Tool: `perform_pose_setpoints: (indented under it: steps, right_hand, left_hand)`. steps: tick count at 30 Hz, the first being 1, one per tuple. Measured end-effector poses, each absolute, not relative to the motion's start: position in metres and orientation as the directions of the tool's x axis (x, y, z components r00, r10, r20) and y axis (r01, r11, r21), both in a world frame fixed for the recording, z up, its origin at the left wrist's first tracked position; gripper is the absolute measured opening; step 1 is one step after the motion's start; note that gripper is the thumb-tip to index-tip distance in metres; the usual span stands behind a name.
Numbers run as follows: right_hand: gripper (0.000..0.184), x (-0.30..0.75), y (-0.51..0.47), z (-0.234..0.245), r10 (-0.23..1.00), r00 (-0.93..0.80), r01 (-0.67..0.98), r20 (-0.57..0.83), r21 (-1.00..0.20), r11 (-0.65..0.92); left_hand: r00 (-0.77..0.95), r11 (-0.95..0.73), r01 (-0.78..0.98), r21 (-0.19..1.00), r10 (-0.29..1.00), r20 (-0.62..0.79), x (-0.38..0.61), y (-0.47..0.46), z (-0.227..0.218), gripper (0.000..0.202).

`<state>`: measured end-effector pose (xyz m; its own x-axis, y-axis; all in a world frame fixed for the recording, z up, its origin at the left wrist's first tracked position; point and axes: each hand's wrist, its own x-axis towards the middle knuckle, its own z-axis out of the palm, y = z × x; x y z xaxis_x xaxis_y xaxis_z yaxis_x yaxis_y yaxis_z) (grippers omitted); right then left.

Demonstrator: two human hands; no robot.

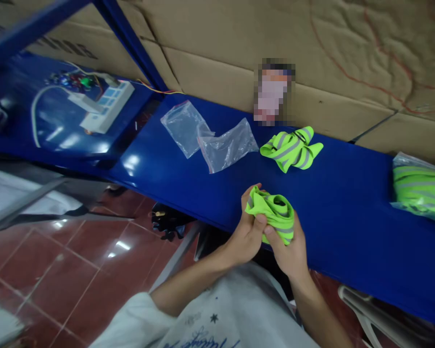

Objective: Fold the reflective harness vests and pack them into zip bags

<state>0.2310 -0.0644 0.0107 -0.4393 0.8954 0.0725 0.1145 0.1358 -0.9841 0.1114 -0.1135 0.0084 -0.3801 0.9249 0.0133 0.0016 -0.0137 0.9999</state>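
Observation:
A bundle of neon-yellow reflective strap [275, 212] with grey stripes is folded up between my two hands, above the front edge of the blue table. My left hand [247, 237] grips its left side, thumb pressed on the front. On the other side my right hand [290, 249] wraps round it, with the thumb near the left one. Behind the hands lies a second, looser bundle of reflective strap [292, 150]. Two clear zip bags, one flat [184, 125] and one crumpled [228, 147], lie left of it and look unfilled.
A bagged reflective strap bundle [420, 188] lies at the table's right end. A blurred-out upright object [273, 92] leans on the cardboard [210, 67] behind. Far left are a white power strip [108, 106] and a blue metal frame [126, 43]. A chair [360, 304] stands below right.

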Motion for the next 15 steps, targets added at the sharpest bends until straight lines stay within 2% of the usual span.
perform_pose_setpoints:
  steps: [2,4,6,7,9,11,13,15]
  right_hand:
    - [0.047,0.231,-0.072,0.007,0.921,-0.370,0.110,0.125,-0.978,0.177]
    - [0.044,0.234,-0.077,0.001,0.953,-0.284,0.108,0.108,-0.984,0.143]
    - [0.044,0.239,-0.076,-0.007,0.981,-0.194,0.090,0.026,-0.995,0.044]
    - [0.044,0.242,-0.074,-0.010,0.989,-0.147,0.066,-0.022,-0.998,-0.012]
    - [0.045,0.247,-0.066,-0.015,0.995,-0.045,-0.022,-0.092,-0.995,-0.093]
    - [0.048,0.251,-0.059,-0.016,0.993,0.024,-0.112,-0.118,-0.987,-0.115]
    - [0.052,0.257,-0.054,-0.014,0.995,0.054,-0.143,-0.088,-0.987,-0.079]
    - [0.053,0.268,-0.052,-0.010,0.999,0.050,-0.088,-0.016,-0.996,-0.012]
  left_hand:
    - [-0.326,-0.081,0.119,0.990,0.938,0.116,0.104,-0.119,0.015,0.067]
    - [-0.309,-0.153,0.281,0.948,0.920,0.240,0.089,-0.122,0.018,0.075]
    - [-0.418,-0.121,0.495,0.860,0.835,0.358,0.063,-0.119,0.014,0.077]
    - [-0.521,-0.020,0.603,0.797,0.747,0.413,0.047,-0.115,0.010,0.072]
    - [-0.729,0.345,0.630,0.696,0.571,0.377,0.013,-0.104,-0.001,0.062]
    - [-0.810,0.582,0.558,0.591,0.536,0.237,-0.015,-0.091,-0.010,0.063]
    - [-0.807,0.646,0.553,0.526,0.572,0.145,-0.035,-0.082,-0.011,0.043]
    - [-0.750,0.586,0.632,0.507,0.626,0.212,-0.045,-0.080,0.002,0.018]
